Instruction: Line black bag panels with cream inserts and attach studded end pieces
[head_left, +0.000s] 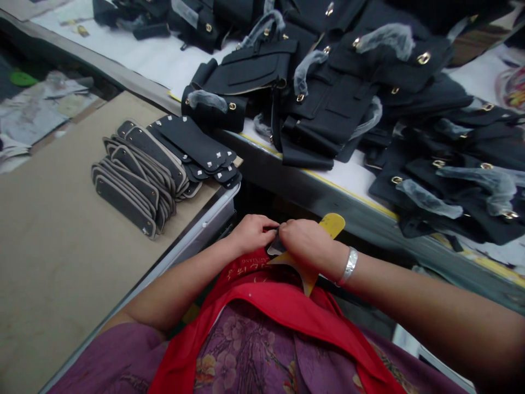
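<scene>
My left hand (pixel 255 234) is closed in a pinch on a small dark piece (pixel 277 246) with a pale edge, over my lap. Fingertips of my right hand (pixel 307 243) meet it from the other side, almost touching the left ones. A flat yellow thing with a rounded end (pixel 333 224) sticks out past my right hand, and pointed yellow parts show below the palm; its kind is unclear. My fingers hide most of the dark piece. Under both hands lies a red apron (pixel 262 303) with printed lettering.
On the brown board (pixel 49 219) at left lie stacked dark grey-edged strips (pixel 127 191) and black panels (pixel 192 139) with metal studs. Beyond, black bags (pixel 328 104) with gold fittings and plastic-wrapped handles crowd a white-topped bench (pixel 348 178). Its yellow-lined edge runs before me.
</scene>
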Action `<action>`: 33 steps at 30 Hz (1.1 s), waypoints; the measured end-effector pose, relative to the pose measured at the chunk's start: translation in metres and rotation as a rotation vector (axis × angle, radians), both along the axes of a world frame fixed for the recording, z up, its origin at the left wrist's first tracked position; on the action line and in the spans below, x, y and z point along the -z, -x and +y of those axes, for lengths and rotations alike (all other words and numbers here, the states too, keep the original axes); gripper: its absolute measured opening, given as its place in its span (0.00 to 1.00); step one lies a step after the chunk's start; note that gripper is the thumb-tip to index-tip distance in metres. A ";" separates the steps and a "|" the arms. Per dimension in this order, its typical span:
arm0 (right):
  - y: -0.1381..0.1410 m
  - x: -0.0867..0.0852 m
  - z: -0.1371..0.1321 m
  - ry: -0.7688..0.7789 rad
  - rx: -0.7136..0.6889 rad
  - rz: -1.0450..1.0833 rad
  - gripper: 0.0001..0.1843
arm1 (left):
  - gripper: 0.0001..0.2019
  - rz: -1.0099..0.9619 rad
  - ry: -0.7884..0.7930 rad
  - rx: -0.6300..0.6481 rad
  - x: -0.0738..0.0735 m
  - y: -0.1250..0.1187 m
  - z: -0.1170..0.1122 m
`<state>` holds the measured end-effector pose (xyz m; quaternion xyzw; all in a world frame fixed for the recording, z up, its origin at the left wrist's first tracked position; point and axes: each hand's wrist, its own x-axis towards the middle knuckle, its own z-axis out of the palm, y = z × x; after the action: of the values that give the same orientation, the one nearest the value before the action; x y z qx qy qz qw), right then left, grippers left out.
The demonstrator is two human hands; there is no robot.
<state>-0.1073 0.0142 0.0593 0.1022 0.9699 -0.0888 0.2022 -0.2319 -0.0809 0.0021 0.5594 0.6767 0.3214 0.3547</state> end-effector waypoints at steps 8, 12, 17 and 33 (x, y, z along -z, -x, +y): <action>-0.006 0.007 -0.003 -0.037 0.104 0.048 0.15 | 0.13 0.329 0.028 -0.006 -0.007 -0.016 0.001; -0.021 0.011 0.003 -0.027 0.143 0.081 0.16 | 0.15 0.558 0.084 0.069 -0.015 -0.024 0.008; -0.029 0.015 0.007 0.003 0.165 0.122 0.16 | 0.14 0.697 0.097 0.147 -0.020 -0.031 0.010; -0.020 0.022 0.006 0.010 0.056 0.171 0.11 | 0.10 0.497 -0.152 0.019 0.003 -0.024 -0.004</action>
<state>-0.0869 0.0207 0.0374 0.1204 0.9800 -0.1077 0.1166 -0.2080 -0.0850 -0.0005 0.6525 0.7118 0.2207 0.1374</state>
